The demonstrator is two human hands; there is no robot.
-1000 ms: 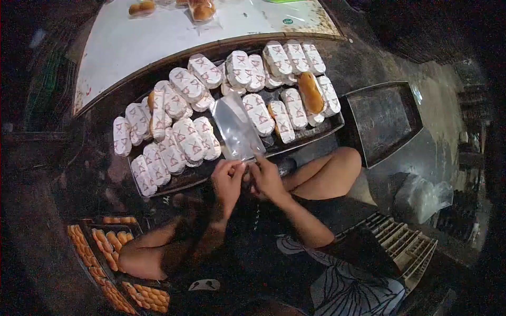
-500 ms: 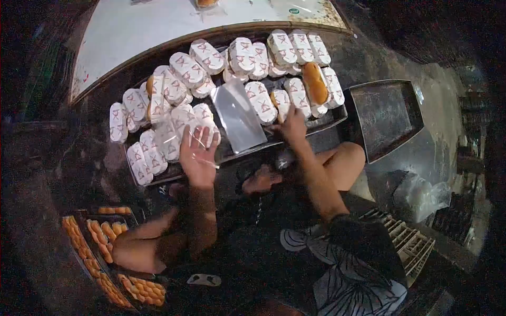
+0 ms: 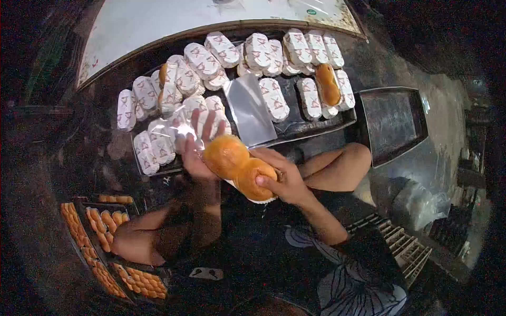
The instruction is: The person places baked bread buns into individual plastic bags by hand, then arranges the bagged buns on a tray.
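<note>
In my right hand [image 3: 287, 179] is a glossy brown two-lobed bread bun [image 3: 232, 158], its white paper liner showing along the underside. The fingers wrap its far side and the thumb presses on top. My left hand [image 3: 197, 150] is at the bun's far left end, fingers spread, with a shiny clear plastic bag [image 3: 182, 129] about them; motion blurs its edges. A stack of flat clear bags [image 3: 250, 110] lies on the dark tray [image 3: 295, 134] ahead. Around it are several buns with white printed paper bottoms [image 3: 274, 100] turned up. One bun [image 3: 328, 84] lies brown side up at the right.
A white board [image 3: 153, 26] borders the tray's far side. To the right stands a bare dark tray [image 3: 395, 124], with crumpled clear plastic [image 3: 421, 203] nearer me. Trays of brown buns [image 3: 139, 282] sit at lower left. A slatted rack [image 3: 395, 237] is at lower right.
My right hand has picked a bun from the tray and brought it, brown side up, toward my left hand. A gap shows where it lay. The view has shifted slightly.
</note>
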